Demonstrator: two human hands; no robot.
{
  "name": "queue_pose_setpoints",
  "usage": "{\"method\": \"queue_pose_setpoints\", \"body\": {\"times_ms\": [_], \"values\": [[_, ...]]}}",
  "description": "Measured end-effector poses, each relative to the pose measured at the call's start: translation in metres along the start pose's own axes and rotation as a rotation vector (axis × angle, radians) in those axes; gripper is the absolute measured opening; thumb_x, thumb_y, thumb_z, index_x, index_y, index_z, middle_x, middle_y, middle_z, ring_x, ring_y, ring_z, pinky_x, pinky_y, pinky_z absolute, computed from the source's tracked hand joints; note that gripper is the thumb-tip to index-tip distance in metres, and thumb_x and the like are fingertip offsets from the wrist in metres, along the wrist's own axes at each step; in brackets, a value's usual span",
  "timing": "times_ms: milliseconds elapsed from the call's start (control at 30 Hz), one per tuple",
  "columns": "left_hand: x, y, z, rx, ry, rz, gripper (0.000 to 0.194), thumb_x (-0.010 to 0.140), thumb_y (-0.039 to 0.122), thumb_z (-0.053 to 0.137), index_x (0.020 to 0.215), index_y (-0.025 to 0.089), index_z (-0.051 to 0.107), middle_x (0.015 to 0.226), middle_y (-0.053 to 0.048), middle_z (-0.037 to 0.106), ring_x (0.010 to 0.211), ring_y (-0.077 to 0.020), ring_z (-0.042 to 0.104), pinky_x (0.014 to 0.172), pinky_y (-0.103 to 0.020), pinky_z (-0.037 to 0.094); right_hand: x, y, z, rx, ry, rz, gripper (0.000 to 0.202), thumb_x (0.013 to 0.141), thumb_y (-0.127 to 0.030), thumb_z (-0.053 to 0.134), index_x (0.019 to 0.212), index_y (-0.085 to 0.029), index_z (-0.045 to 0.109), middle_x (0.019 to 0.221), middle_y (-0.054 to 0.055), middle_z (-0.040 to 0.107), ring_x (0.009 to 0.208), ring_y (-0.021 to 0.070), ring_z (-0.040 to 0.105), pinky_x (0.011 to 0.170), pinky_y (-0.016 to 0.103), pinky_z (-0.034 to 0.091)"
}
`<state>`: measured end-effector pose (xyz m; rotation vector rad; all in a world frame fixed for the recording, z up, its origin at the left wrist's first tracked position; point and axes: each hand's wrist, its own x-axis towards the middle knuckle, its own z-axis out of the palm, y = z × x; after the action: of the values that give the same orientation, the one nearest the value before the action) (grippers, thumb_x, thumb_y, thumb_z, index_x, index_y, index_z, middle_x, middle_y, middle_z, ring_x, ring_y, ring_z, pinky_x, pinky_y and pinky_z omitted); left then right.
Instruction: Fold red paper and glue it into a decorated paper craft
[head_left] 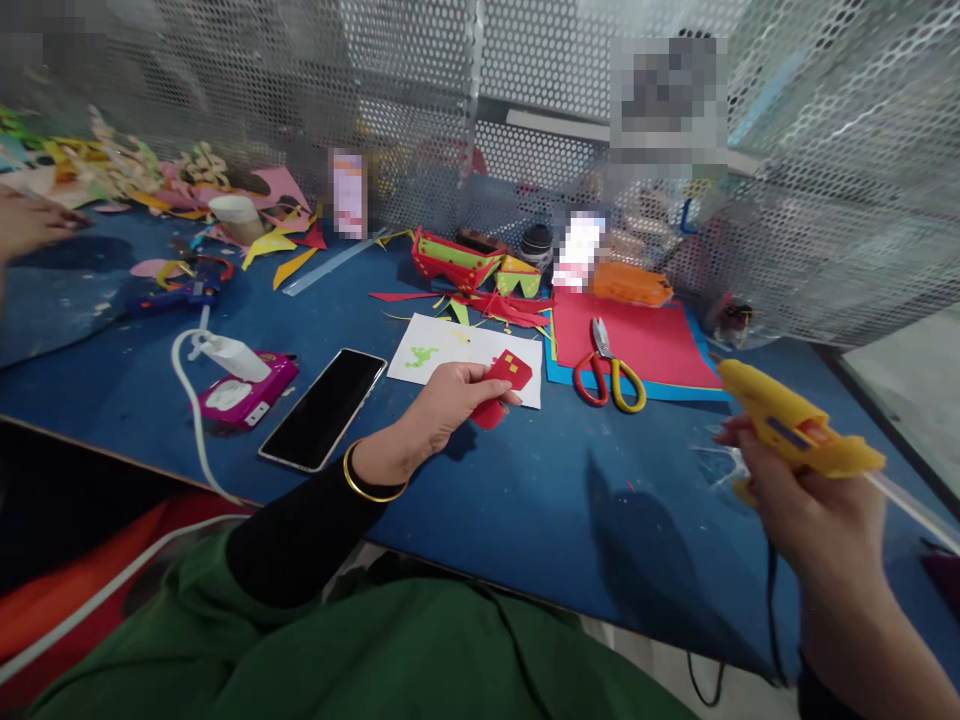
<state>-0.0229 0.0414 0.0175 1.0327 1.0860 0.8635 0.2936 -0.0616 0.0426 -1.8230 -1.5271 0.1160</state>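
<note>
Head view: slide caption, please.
Left hand holds a red cutout, right hand a yellow glue gun, over a blue table.

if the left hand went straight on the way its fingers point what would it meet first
Probably the coloured paper stack, then the scissors lying partly on it; the left hand's height is unclear, so it might pass above both.

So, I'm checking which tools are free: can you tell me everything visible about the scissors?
The scissors have metallic-looking blades, apparently closed or nearly so, and two spread loop handles, red and yellow, probably plastic. They lie flat, tips pointing away from the camera, on the red sheet, with the loops reaching past its near edge. They are unheld.
</note>
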Motion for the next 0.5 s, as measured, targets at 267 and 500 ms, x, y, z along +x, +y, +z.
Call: {"method": "queue_pose_setpoints", "body": {"times_ms": [267,500], "values": [[0.003,0.001,-0.003,-0.014,0.038,0.007,0.012,0.079,0.025,0.076,0.079,0.014,0.078,0.081,-0.008,0.079,0.06,-0.0089,0.062,0.061,-0.021,0.049,0.0,-0.073,0.064,0.666,-0.244,-0.141,0.019,0.095,-0.044,0.062,0.099,-0.027,0.071,0.095,0.004,0.074,0.088,0.0237,0.074,0.08,0.041,0.062],[0.008,-0.002,-0.009,-0.023,0.092,-0.038,0.015,0.077,0.028,0.078,0.082,0.014,0.079,0.082,-0.008,0.08,0.06,-0.0106,0.064,0.06,-0.022,0.049,-0.001,-0.068,0.105,0.564,-0.345,-0.215,0.022,0.098,-0.04,0.056,0.104,-0.026,0.072,0.088,0.006,0.072,0.077,0.0227,0.07,0.069,0.039,0.061]]}}
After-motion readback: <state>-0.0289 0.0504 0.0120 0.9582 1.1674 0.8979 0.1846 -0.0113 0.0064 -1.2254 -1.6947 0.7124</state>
